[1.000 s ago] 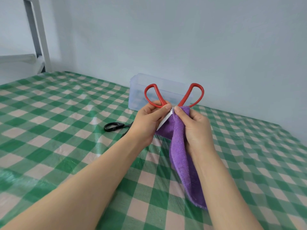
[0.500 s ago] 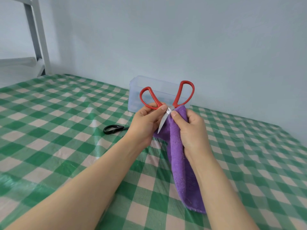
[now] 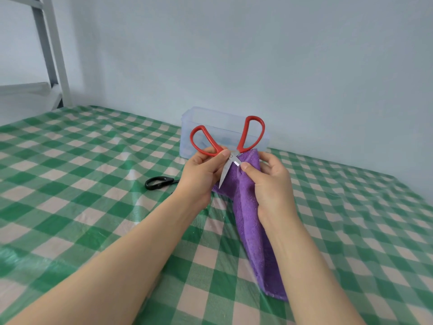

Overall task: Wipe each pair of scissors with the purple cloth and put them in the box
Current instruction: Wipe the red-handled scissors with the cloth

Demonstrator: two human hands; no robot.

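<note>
My left hand (image 3: 202,173) grips the left handle of the red scissors (image 3: 248,133), which are held up with handles on top and blades pointing down. My right hand (image 3: 269,181) holds the purple cloth (image 3: 248,221) and pinches it over one blade near the pivot; the other blade shows bare beside it. The cloth hangs down to the table. The clear plastic box (image 3: 206,118) stands just behind the scissors by the wall. Black scissors (image 3: 158,182) lie on the table left of my left hand, their blades hidden behind it.
The table wears a green and white checked plastic cover (image 3: 70,195). A pale wall runs close behind the box. A grey metal frame (image 3: 52,55) rises at the far left corner.
The red scissors' handles have swung closer together and tilted to the left. My right hand with the cloth has slid a little down along the blade.
</note>
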